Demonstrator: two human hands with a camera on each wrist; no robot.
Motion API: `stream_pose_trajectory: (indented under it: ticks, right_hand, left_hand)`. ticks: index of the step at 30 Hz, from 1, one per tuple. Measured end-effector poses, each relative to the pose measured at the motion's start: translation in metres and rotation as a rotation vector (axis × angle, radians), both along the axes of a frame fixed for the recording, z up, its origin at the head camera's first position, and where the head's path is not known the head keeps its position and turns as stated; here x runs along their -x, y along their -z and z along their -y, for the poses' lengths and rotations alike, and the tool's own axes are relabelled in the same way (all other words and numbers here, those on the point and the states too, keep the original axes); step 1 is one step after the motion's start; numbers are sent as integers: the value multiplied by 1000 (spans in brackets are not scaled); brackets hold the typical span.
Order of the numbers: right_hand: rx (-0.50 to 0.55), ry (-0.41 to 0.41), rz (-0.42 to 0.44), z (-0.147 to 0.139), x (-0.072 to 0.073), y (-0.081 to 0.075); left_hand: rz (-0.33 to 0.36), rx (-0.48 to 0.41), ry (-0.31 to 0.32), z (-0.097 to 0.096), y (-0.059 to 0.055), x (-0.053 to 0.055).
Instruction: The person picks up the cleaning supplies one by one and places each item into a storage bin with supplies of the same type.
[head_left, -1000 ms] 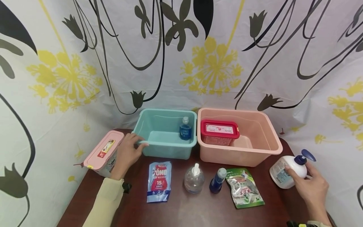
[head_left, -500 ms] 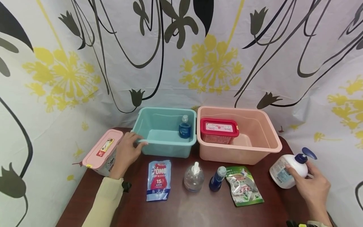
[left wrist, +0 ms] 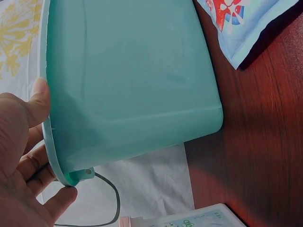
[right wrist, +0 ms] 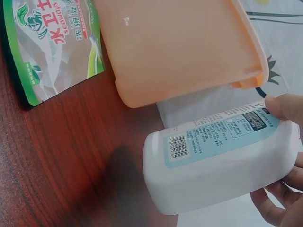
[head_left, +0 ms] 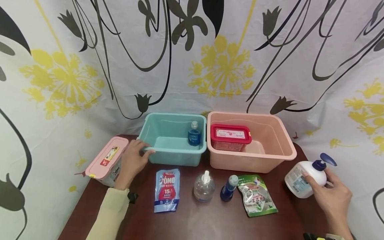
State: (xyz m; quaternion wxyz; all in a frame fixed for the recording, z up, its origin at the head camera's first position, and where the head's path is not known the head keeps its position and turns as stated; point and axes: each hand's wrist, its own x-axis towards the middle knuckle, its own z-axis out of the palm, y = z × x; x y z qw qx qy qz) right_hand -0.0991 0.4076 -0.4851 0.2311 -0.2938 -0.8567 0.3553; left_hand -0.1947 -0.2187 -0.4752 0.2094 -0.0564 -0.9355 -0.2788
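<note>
White cloth with yellow and grey flowers (head_left: 222,66) hangs behind our dark tabletop (head_left: 195,223). Little has changed over the last second: the head view has slid a touch, carrying most things slightly left and up in the frame. Against that drift, our right hand (head_left: 333,196) has edged rightward with the white bottle (head_left: 306,181), at the right of the frame, near the pink bin (head_left: 249,163) but outside it. We have thumb and fingers closed about the bottle's body from opposite sides. It is tilted, pump toward the upper right, and seems held clear of the tabletop, though we cannot be sure of its underside.

Our left hand (head_left: 133,161), left of centre, has stayed at the near left corner of the blue bin (head_left: 172,158), pinching the rim between thumb and fingers. The bin has hardly moved.

For the work, we judge this a pause with a settled hold rather than progress: the white bottle has come no nearer either bin. The blue bottle (head_left: 194,136) still stands in the blue bin, and the red tub (head_left: 229,137) sits at the left of the pink one.
</note>
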Motion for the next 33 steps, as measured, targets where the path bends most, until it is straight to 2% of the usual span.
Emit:
stream_pose_trajectory:
  ticks: [10, 20, 33]
  right_hand:
    - [41, 21, 1, 4, -3, -11]
    - [25, 40, -7, 6, -8, -17]
    - [39, 67, -77, 17, -8, -34]
  left_hand:
    - [-6, 1, -11, 0, -2, -1]
    - [-5, -7, 1, -2, 0, 0]
    - [-14, -11, 8, 1, 0, 3]
